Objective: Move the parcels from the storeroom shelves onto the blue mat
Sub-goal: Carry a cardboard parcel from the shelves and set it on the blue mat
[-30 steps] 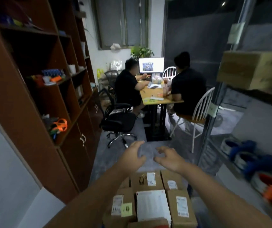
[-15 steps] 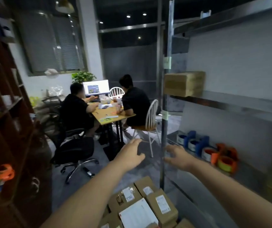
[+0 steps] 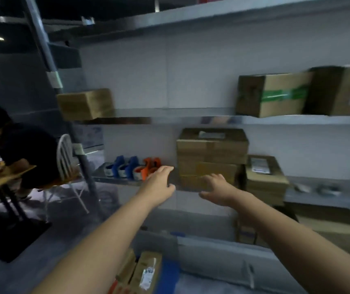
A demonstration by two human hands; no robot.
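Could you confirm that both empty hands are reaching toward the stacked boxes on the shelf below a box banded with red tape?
Not quite: the head view shows that the tape on that box is green, not red. The rest holds: the left hand and right hand reach, empty, toward the stacked boxes.

Open at 12 o'clock from the left hand [image 3: 159, 185], a narrow bare strip of the lower shelf [image 3: 114, 181] between tape dispensers [image 3: 135, 168] at 11 o'clock and the tall box stack [image 3: 212, 155] at 1 o'clock. Blocked at 12 o'clock from the right hand [image 3: 218, 187] by that stack; closed overhead by the middle shelf [image 3: 169, 119].
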